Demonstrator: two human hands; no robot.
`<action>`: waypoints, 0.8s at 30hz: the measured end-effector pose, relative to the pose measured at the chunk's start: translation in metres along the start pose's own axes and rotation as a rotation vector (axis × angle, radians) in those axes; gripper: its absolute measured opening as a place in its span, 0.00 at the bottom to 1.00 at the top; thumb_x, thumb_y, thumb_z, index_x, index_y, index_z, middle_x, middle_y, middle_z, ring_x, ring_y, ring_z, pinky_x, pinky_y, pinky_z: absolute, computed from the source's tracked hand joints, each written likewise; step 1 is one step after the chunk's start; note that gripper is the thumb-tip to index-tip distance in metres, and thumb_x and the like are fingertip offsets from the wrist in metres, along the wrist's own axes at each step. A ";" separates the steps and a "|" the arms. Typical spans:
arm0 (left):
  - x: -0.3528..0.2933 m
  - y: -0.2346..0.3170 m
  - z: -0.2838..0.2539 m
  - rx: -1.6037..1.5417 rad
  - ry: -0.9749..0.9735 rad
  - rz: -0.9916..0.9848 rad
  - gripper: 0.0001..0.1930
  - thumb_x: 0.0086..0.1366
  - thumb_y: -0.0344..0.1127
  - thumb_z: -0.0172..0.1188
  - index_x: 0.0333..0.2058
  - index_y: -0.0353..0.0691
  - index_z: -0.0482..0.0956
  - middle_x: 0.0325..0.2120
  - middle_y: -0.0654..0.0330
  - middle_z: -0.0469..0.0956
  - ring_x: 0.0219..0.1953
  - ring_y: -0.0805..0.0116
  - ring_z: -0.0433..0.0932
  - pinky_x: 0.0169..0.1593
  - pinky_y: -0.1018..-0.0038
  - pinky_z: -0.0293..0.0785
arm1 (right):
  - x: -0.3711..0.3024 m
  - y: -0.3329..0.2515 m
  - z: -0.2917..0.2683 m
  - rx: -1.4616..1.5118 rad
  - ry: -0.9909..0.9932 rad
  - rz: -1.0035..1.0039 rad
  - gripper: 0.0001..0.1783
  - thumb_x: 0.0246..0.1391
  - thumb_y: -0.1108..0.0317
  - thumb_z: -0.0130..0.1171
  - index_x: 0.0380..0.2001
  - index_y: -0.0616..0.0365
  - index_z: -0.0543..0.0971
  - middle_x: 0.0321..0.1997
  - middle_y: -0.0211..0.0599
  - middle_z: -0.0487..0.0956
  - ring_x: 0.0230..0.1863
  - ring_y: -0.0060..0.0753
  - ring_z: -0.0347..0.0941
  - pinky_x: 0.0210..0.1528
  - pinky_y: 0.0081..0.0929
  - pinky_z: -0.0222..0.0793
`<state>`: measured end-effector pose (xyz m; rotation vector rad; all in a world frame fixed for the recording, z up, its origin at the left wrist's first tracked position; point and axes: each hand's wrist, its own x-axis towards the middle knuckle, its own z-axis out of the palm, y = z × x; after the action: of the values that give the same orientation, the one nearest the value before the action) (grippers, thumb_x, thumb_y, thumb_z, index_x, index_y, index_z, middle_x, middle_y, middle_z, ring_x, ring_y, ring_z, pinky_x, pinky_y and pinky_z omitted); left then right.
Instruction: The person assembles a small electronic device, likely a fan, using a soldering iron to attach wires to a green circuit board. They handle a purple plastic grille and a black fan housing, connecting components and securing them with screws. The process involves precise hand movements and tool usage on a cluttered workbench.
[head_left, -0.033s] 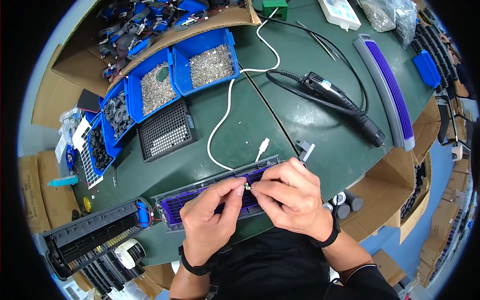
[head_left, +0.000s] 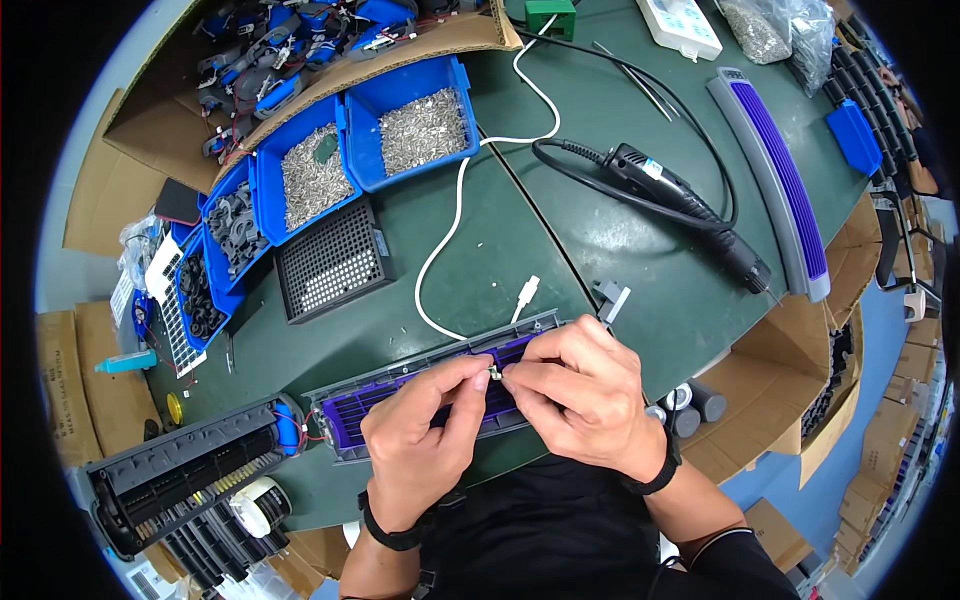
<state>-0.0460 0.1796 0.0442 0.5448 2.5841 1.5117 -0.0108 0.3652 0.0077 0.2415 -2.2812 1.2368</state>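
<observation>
Presently, left hand point(head_left: 425, 430) and right hand point(head_left: 590, 395) pinch a pale piece point(head_left: 494, 373) over the near housing point(head_left: 345, 428), apparently mid-fitting, steady alignment needed next.

glossy, smooth tabletop point(head_left: 510, 240); plastic purple grille point(head_left: 350, 422); matt cardboard box point(head_left: 762, 390).

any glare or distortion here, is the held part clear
Head view: pale sheen on the green table beside the power tool; head view: edges bow toward the dark rim; head view: small pale part too tiny to make out.
</observation>
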 end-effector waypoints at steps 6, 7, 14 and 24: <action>-0.002 -0.001 0.004 0.069 0.042 0.049 0.07 0.69 0.21 0.68 0.45 0.31 0.87 0.39 0.55 0.90 0.37 0.74 0.88 0.42 0.77 0.85 | 0.000 0.001 -0.001 0.000 -0.013 -0.015 0.14 0.36 0.80 0.75 0.31 0.55 0.88 0.32 0.29 0.82 0.28 0.32 0.73 0.29 0.29 0.68; -0.002 -0.001 0.005 0.071 0.044 0.049 0.07 0.69 0.21 0.68 0.45 0.31 0.87 0.38 0.55 0.90 0.37 0.74 0.88 0.42 0.77 0.85 | 0.000 0.001 -0.001 0.001 -0.012 -0.017 0.14 0.36 0.80 0.75 0.31 0.55 0.88 0.32 0.29 0.82 0.28 0.32 0.73 0.29 0.29 0.68; -0.002 -0.003 0.008 0.068 0.085 0.070 0.09 0.64 0.22 0.72 0.43 0.33 0.87 0.36 0.53 0.90 0.34 0.66 0.90 0.38 0.74 0.85 | -0.001 0.001 -0.002 0.007 -0.028 -0.016 0.13 0.38 0.79 0.74 0.31 0.55 0.87 0.35 0.29 0.81 0.30 0.35 0.74 0.31 0.30 0.71; -0.003 -0.005 0.003 -0.163 -0.002 -0.042 0.06 0.71 0.17 0.63 0.44 0.30 0.84 0.43 0.50 0.88 0.44 0.67 0.88 0.47 0.73 0.85 | 0.000 0.001 0.000 0.033 -0.004 -0.025 0.14 0.38 0.79 0.77 0.32 0.56 0.87 0.33 0.31 0.83 0.29 0.34 0.75 0.30 0.29 0.68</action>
<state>-0.0436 0.1785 0.0380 0.4706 2.4254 1.6864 -0.0114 0.3662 0.0073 0.2837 -2.2557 1.2638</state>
